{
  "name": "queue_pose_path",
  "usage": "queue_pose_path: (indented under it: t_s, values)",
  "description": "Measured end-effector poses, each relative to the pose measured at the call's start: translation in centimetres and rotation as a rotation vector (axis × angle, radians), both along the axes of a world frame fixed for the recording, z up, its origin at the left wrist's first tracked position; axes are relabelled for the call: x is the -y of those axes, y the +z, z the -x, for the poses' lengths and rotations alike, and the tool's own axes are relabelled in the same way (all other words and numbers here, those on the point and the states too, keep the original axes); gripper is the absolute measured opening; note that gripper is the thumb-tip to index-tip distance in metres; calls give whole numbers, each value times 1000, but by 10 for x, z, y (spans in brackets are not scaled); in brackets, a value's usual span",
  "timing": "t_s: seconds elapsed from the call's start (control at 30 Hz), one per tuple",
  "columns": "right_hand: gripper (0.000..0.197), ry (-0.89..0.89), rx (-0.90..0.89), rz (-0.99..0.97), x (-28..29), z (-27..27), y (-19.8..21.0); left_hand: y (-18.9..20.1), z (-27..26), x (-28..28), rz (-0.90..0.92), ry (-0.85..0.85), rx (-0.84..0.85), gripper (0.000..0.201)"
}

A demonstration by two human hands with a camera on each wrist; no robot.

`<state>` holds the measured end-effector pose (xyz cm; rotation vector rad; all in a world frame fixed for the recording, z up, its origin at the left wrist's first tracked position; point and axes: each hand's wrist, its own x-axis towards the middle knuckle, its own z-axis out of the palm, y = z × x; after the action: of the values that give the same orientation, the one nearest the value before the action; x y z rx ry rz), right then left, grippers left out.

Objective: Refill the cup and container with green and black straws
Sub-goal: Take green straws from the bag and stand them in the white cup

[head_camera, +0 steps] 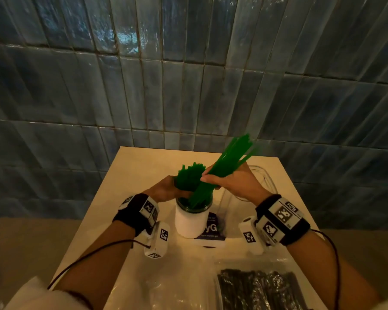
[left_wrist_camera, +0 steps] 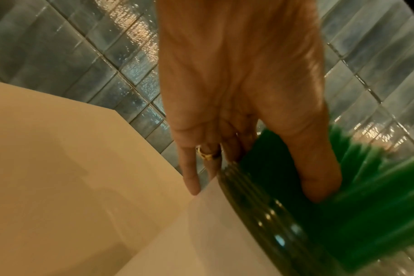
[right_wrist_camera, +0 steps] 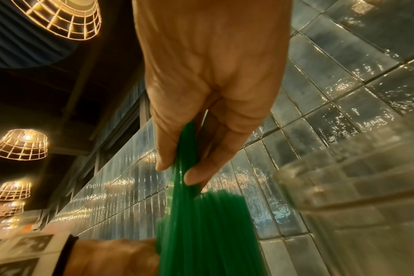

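Note:
A white cup (head_camera: pixel 191 221) with a dark green threaded rim (left_wrist_camera: pixel 260 211) stands mid-table. A bunch of green straws (head_camera: pixel 188 175) stands in it. My left hand (head_camera: pixel 166 190) grips that bunch just above the rim, thumb (left_wrist_camera: pixel 317 179) on the near side, and holds it to the left. My right hand (head_camera: pixel 213 176) pinches a second bundle of green straws (head_camera: pixel 231 157) between thumb and fingers (right_wrist_camera: pixel 179 170). That bundle slants up to the right, its lower ends inside the cup. A clear container (head_camera: pixel 263 179) sits behind my right hand. Black straws (head_camera: pixel 260 289) lie in a plastic bag at the front right.
A purple printed card (head_camera: pixel 211 234) lies under and right of the cup. The beige table (head_camera: pixel 130 175) ends at a blue tiled wall (head_camera: pixel 188 86). Crumpled clear plastic (head_camera: pixel 184 285) covers the table's front. The clear container's rim (right_wrist_camera: pixel 355 177) is close beside my right wrist.

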<state>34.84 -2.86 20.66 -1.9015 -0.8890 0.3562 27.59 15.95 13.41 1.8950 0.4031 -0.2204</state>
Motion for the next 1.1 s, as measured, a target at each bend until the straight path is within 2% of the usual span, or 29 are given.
queue_pose_path:
  t_s: [0.23, 0.37, 0.5, 0.6, 0.7, 0.8, 0.97, 1.1]
  values:
    - [14, 33, 11, 41, -3, 1, 0, 4, 6, -1, 78, -69, -37, 55]
    - [11, 48, 80, 110, -9, 8, -5, 3, 10, 0, 108, -131, -63, 73]
    - [11, 45, 94, 132, -14, 12, -8, 1, 8, 11, 17, -152, 6, 69]
    - [22, 41, 75, 160, -17, 15, -10, -13, 9, 18, -121, -42, 114, 80]
    - [44, 46, 165, 188, -18, 18, -8, -24, 12, 22, -154, 82, 118, 82]
    - [60, -55, 211, 63, -17, 21, -3, -25, 12, 22, -155, 118, 130, 85]
    - [35, -108, 279, -4, -18, 20, -10, -25, 13, 20, -119, 82, 111, 91]
    - [39, -141, 274, 5, -16, 20, -25, -28, 18, 25, -124, 120, 151, 90]
